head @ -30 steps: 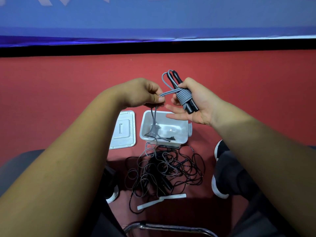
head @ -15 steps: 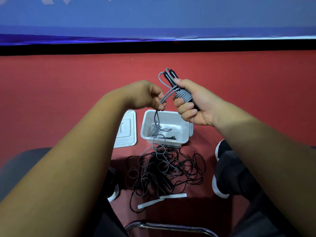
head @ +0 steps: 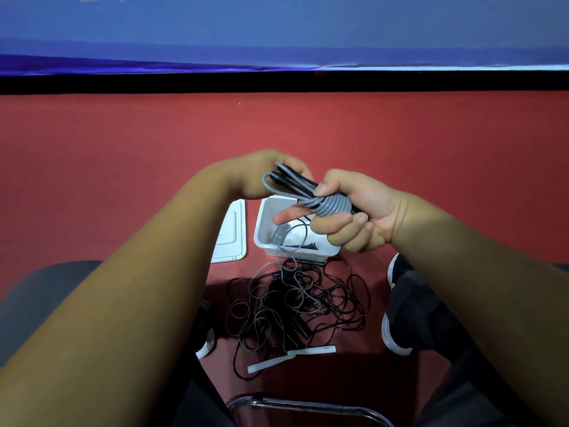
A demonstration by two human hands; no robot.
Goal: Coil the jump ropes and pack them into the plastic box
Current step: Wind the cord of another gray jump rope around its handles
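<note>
My right hand [head: 360,217] grips a grey jump rope bundle [head: 331,205], its cord wound in tight turns round the black handles. The bundle's looped end [head: 277,180] points left, where my left hand [head: 261,174] holds it from behind; its fingers are mostly hidden. Below my hands stands the open white plastic box [head: 264,238] on the red floor, with a coiled rope piece and some dark bits inside. A thin grey cord hangs from the bundle down through the box. A tangle of black and grey jump ropes [head: 295,306] lies in front of the box.
The box's white lid [head: 231,235] lies flat to the left of the box. Two white strips [head: 292,355] lie near the tangle. My shoes [head: 397,303] flank the pile, and a metal chair rail [head: 308,408] runs along the bottom. A black and blue wall stands behind.
The bundle has tilted from upright to pointing left and has come lower, over the box. My left hand has moved from the loose cord to the looped end.
</note>
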